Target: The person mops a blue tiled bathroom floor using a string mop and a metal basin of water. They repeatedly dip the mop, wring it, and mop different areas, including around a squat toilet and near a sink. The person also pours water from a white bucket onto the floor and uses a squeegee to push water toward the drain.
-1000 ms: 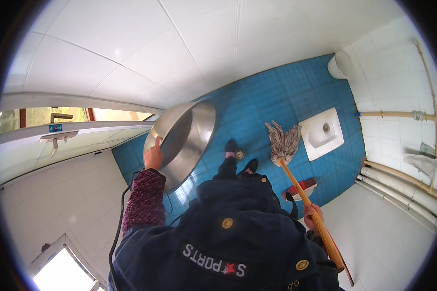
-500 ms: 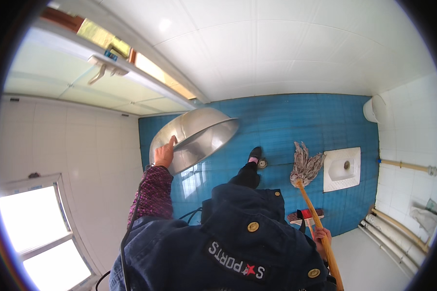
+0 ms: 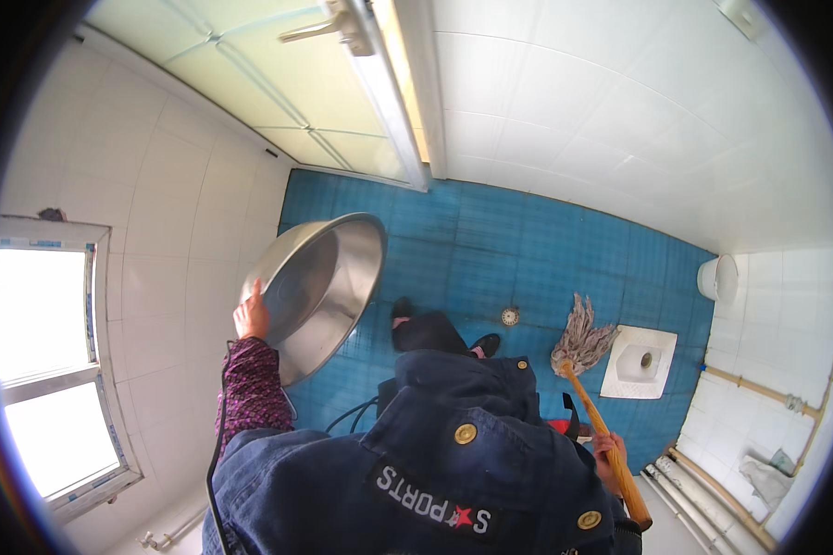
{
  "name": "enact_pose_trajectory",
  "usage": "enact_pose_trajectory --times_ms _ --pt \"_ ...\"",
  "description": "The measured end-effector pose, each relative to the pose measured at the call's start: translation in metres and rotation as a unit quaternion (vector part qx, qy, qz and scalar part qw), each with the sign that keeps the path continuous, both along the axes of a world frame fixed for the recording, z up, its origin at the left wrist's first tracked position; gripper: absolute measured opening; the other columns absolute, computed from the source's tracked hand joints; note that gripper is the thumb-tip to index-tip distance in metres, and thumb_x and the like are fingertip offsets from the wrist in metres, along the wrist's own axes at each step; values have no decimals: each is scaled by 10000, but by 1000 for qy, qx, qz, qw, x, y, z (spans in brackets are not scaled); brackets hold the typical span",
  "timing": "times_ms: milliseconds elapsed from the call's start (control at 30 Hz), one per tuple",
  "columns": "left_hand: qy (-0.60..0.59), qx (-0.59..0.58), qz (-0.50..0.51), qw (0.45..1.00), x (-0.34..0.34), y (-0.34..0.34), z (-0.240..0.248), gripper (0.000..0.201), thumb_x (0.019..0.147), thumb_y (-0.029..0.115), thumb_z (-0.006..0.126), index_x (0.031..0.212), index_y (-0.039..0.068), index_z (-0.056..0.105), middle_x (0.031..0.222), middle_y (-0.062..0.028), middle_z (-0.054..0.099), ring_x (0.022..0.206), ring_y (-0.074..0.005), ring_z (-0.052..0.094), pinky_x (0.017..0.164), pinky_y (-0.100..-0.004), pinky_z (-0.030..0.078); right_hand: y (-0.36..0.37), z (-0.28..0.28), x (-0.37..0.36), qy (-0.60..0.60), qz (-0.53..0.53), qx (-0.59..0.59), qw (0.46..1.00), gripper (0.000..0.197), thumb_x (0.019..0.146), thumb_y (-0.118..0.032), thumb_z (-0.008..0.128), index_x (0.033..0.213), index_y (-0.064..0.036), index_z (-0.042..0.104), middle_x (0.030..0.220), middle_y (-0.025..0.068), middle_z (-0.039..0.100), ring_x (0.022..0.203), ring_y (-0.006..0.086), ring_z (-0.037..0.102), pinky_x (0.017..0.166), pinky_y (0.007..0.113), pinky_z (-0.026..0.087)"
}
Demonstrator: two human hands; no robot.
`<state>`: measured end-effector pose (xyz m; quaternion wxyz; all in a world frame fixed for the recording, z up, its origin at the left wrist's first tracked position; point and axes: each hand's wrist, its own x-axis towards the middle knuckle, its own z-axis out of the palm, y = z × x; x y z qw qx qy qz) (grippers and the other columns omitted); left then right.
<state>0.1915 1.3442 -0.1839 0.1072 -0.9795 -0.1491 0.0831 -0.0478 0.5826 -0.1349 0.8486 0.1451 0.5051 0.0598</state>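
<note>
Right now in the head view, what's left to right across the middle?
Window → left hand on the rim of the steel basin → floor drain → mop head → squat toilet pan → white bin → wall pipes.

White lettered patch [image 3: 432, 500] with red star, on dark blue jacket back; apparently no other labels.
</note>
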Motion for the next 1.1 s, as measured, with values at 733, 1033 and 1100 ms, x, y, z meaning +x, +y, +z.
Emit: enact_pose_trajectory --times_ms 733,1033,1100 --pt "45 -23 316 948 -201 357 -120 475 786 65 456 1246 183 440 743 -152 634 677 -323 620 602 -443 476 323 10 186 126 336 -186 915 187 834 -113 501 912 38 423 708 67 497 597 132 537 562 206 506" --pt "44 43 313 948 -227 421 -144 366 833 102 452 1196 152 468 924 -108 617 801 -287 608 626 -414 488 334 5 195 148 391 -206 885 177 809 -134 529 862 18 455 694 39 493 589 114 530 548 196 493" --pt "52 49 312 947 -231 430 -149 347 843 112 448 1187 153 470 960 -97 607 850 -278 599 648 -404 493 341 11 186 136 448 -307 829 178 810 -131 524 870 21 454 698 39 491 587 114 528 547 196 490"
